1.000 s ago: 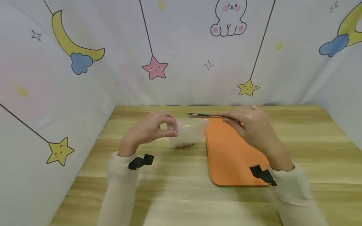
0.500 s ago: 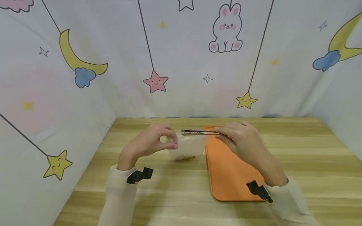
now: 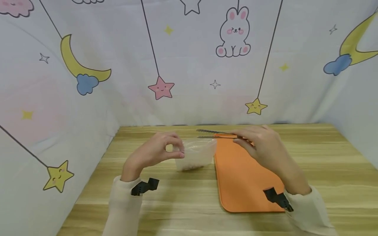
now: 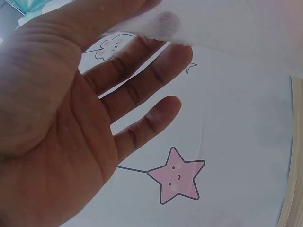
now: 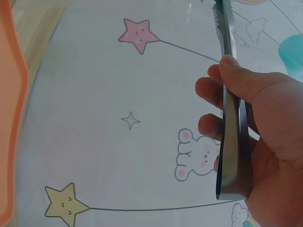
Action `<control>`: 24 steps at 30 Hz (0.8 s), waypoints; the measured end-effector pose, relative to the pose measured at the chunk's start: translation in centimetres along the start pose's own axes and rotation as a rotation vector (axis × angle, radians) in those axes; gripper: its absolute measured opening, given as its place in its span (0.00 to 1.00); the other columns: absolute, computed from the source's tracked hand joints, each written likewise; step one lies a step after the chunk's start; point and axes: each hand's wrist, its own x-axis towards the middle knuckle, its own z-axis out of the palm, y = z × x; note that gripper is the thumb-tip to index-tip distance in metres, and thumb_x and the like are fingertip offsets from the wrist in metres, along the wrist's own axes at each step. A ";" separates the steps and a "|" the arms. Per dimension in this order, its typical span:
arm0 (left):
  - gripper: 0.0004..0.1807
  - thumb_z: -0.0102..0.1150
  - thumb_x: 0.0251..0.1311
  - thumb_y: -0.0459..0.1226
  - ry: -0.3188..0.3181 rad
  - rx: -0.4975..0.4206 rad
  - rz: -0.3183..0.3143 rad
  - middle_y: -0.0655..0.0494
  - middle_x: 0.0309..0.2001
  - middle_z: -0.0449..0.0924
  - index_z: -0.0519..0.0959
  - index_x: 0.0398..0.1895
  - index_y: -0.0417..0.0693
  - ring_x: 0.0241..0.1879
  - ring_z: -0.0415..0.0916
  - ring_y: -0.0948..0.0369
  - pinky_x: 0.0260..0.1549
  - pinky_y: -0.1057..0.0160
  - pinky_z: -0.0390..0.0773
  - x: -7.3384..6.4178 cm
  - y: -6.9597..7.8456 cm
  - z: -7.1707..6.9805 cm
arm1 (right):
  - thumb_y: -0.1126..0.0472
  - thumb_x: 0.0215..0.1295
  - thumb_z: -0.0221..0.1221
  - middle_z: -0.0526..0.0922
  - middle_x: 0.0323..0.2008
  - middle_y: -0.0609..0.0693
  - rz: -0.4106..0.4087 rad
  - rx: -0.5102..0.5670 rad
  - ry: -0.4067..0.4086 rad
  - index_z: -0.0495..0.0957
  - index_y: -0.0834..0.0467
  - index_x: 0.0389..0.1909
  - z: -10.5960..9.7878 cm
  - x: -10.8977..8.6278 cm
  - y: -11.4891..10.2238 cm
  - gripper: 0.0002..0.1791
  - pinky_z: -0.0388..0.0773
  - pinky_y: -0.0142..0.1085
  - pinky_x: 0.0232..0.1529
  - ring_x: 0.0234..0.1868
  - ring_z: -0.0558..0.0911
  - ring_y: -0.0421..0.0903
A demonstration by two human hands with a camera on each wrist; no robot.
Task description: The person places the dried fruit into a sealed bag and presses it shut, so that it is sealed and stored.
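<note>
In the head view my left hand [image 3: 157, 147] pinches a corner of a translucent plastic bag [image 3: 196, 155] between thumb and finger, holding it upright. Small pale pieces, too blurred to identify, lie at the bag's bottom. The left wrist view shows the bag [image 4: 246, 35] at the thumb, with the other fingers spread away from it. My right hand [image 3: 261, 144] grips metal tongs [image 5: 232, 142] with toothed ends. The tongs point left over the bag's top edge, their arms spread, and I see nothing between the tips.
An orange tray [image 3: 245, 183] lies right of the bag, beneath my right hand. The wooden table [image 3: 183, 203] ends at a pale curtain [image 3: 192, 108] printed with stars, moons and a rabbit. Black camera mounts sit on both wrists.
The tongs, nearly closed a second ago, moved left over the bag, then back right, and their arms now stand wider apart. My left hand keeps its pinch on the bag. The head view tilted up.
</note>
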 end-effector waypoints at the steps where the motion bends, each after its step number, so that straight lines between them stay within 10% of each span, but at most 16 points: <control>1: 0.03 0.70 0.61 0.39 0.000 -0.001 -0.002 0.67 0.37 0.79 0.84 0.31 0.58 0.33 0.73 0.67 0.36 0.62 0.76 0.0 0.0 0.0 | 0.64 0.55 0.72 0.88 0.39 0.49 0.004 0.001 -0.001 0.87 0.56 0.44 -0.2 -0.1 0.2 0.14 0.72 0.42 0.33 0.30 0.83 0.44; 14: 0.03 0.70 0.61 0.40 -0.001 -0.052 -0.038 0.67 0.38 0.79 0.84 0.31 0.59 0.34 0.74 0.65 0.38 0.61 0.77 0.0 -0.2 -0.1 | 0.63 0.59 0.71 0.85 0.31 0.42 0.221 -0.033 -0.195 0.85 0.55 0.48 -3.5 -1.7 3.6 0.16 0.74 0.38 0.27 0.28 0.80 0.41; 24: 0.03 0.69 0.62 0.40 -0.008 -0.029 -0.055 0.67 0.39 0.79 0.84 0.32 0.58 0.35 0.74 0.65 0.39 0.60 0.77 -0.1 0.1 -0.2 | 0.60 0.66 0.66 0.86 0.40 0.52 0.470 0.158 -0.816 0.82 0.62 0.50 -1.9 -4.6 8.8 0.15 0.80 0.49 0.41 0.42 0.84 0.53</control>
